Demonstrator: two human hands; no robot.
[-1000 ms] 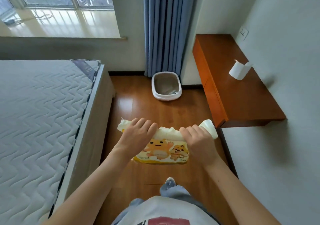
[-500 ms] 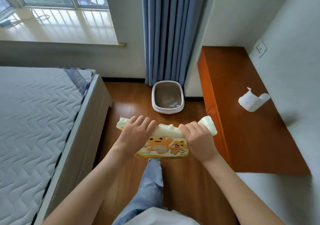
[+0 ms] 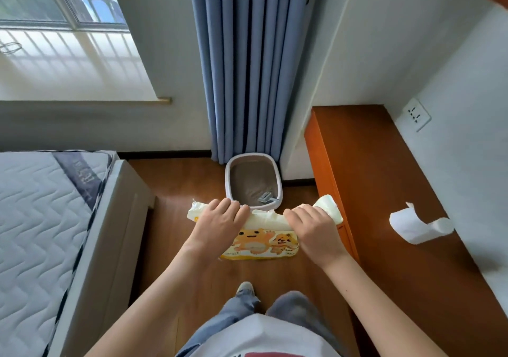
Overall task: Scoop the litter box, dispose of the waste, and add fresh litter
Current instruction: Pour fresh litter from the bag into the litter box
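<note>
A white litter box [image 3: 278,175] with brownish litter stands on the wooden floor at the foot of the blue curtain. A small grey scoop [image 3: 265,197] lies in its near right corner. I hold a cream and yellow litter bag [image 3: 264,242] with cartoon animals in the air just in front of the box. My left hand [image 3: 218,224] grips the rolled top of the bag near its left end. My right hand [image 3: 313,230] grips the same rolled top near its right end.
A bed with a quilted mattress [image 3: 41,233] fills the left side. An orange-brown wooden cabinet [image 3: 384,205] runs along the right wall with a white paper roll [image 3: 415,226] on it. The blue curtain [image 3: 247,68] hangs behind the box. My legs and shoe [image 3: 245,289] are below.
I have walked closer to the litter box, which now sits just beyond the bag. Both hands keep the same grip on the bag's rolled top.
</note>
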